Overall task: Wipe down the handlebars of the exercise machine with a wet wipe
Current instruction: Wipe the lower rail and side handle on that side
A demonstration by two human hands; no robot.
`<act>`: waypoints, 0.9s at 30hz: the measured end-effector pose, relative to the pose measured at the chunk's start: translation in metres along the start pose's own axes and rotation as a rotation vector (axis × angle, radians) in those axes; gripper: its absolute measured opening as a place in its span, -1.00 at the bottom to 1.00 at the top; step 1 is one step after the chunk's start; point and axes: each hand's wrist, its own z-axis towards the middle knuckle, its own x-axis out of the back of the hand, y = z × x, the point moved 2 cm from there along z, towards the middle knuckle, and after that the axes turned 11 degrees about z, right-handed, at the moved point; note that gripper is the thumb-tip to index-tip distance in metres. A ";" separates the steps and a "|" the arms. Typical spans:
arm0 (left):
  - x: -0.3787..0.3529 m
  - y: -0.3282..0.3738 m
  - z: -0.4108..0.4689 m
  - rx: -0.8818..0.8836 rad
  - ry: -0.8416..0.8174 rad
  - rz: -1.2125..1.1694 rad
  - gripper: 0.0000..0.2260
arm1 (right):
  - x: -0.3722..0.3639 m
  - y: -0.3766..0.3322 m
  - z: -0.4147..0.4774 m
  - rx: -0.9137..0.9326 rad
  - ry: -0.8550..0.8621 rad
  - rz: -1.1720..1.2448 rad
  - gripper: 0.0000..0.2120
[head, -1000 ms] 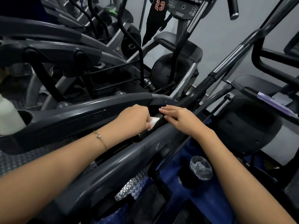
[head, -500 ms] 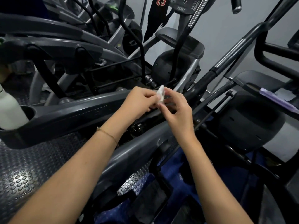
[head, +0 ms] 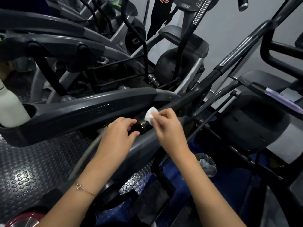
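Note:
The exercise machine's dark handlebar [head: 205,82] runs from the middle of the view up to the right. Its glossy black lower end [head: 141,126] lies between my hands. My right hand [head: 167,128] pinches a small white wet wipe [head: 150,114] just above that end. My left hand [head: 118,136] curls round the lower end from the left, fingers above it and thumb below. A thin gold bracelet sits on my left wrist.
A white bottle [head: 9,108] stands in the cup holder of the machine's grey side arm [head: 91,110] at the left. A clear cup [head: 207,164] sits low on the right, with purple cloth [head: 282,99] on a ledge beyond. Other machines crowd the back, and studded rubber flooring [head: 32,164] lies below.
The wipe went from my left hand, through both hands held up, into my right hand alone. Both hands came back down, and my left hand now holds the handlebar's lower end.

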 end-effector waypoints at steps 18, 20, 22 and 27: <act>0.009 0.000 0.016 -0.033 -0.093 0.078 -0.71 | 0.011 -0.010 0.013 0.068 -0.166 -0.024 -0.84; 0.010 0.001 0.017 -0.036 -0.105 0.103 -0.76 | 0.005 -0.018 0.002 0.128 -0.229 0.004 -0.80; 0.012 0.002 0.017 -0.040 -0.118 0.128 -0.77 | 0.006 -0.012 -0.003 0.115 -0.248 0.040 -0.78; 0.019 0.008 0.025 -0.055 -0.190 0.216 -0.73 | 0.009 0.006 0.003 0.051 -0.048 0.038 -0.85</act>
